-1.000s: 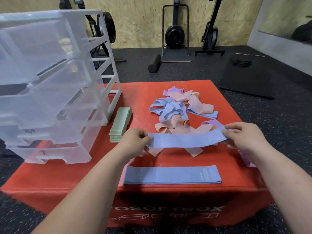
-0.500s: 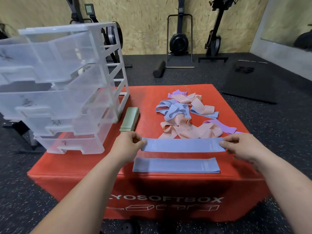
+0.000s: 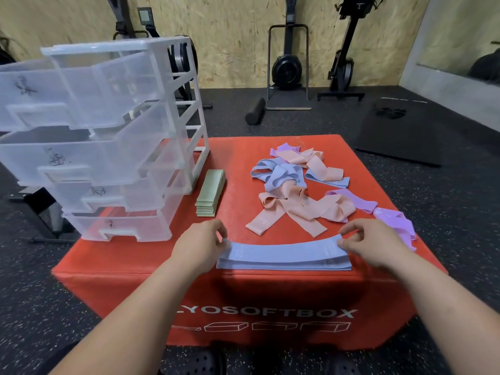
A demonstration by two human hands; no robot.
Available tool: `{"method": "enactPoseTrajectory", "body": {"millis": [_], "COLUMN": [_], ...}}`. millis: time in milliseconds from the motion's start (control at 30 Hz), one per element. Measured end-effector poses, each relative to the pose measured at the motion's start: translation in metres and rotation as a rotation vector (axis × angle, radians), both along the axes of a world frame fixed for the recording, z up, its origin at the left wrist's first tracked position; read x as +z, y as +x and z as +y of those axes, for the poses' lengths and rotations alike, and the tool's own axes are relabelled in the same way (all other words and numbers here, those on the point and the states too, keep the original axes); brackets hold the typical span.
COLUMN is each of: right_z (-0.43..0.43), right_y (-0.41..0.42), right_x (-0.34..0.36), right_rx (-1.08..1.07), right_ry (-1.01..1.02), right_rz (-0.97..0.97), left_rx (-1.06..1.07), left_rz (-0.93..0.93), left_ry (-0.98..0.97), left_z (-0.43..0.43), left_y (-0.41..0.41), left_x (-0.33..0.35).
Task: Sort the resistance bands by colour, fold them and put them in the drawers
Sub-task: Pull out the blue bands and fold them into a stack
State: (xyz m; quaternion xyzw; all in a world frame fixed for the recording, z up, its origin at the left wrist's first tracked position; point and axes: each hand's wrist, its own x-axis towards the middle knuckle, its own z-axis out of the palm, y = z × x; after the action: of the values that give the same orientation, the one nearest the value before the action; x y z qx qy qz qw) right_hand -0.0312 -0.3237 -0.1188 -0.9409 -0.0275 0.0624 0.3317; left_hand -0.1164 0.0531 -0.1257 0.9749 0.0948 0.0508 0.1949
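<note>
A flat blue band [image 3: 284, 251] lies on top of a small stack of blue bands [image 3: 284, 265] near the front edge of the red soft box [image 3: 135, 255]. My left hand [image 3: 200, 246] pinches its left end and my right hand [image 3: 370, 246] pinches its right end. Behind them lies a loose heap of pink bands [image 3: 305, 207], blue bands [image 3: 278, 175] and purple bands [image 3: 351, 200]. A folded stack of green bands [image 3: 210, 192] sits beside the clear plastic drawer unit [image 3: 108, 136], whose drawers stand pulled out.
More purple bands [image 3: 397, 223] hang at the box's right edge. On the dark gym floor are a foam roller [image 3: 255, 110], a black mat [image 3: 405, 131] and exercise machines [image 3: 286, 66] against the wooden wall.
Both hands brought the stretched blue band down and toward me, setting it on the blue band that lay at the front edge. The view shifted back.
</note>
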Motion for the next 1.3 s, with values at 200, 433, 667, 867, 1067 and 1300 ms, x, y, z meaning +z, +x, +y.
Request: {"method": "enactPoseTrajectory", "body": {"millis": [200, 433, 667, 867, 1067, 1300], "right_z": [0.006, 0.006, -0.01, -0.003, -0.005, -0.008], "right_y": [0.0, 0.0, -0.004, -0.004, -0.004, 0.002], "right_x": [-0.008, -0.002, 0.005, 0.002, 0.003, -0.003], "right_rx": [0.03, 0.125, 0.469, 0.5, 0.504, 0.498], "right_ry": [-0.15, -0.296, -0.383, -0.463, -0.457, -0.43], "right_rz": [-0.025, -0.047, -0.012, -0.076, -0.071, -0.071], "left_rx": [-0.055, -0.081, -0.432, -0.441, -0.422, -0.42], "left_rz": [0.031, 0.021, 0.131, 0.116, 0.098, 0.091], "left_ry": [0.13, 0.163, 0.076, 0.105, 0.076, 0.051], "left_z": [0.0, 0.003, 0.015, 0.014, 0.015, 0.015], "left_y": [0.002, 0.007, 0.002, -0.002, -0.006, -0.004], "left_x": [-0.007, -0.005, 0.0, -0.006, -0.005, -0.001]}}
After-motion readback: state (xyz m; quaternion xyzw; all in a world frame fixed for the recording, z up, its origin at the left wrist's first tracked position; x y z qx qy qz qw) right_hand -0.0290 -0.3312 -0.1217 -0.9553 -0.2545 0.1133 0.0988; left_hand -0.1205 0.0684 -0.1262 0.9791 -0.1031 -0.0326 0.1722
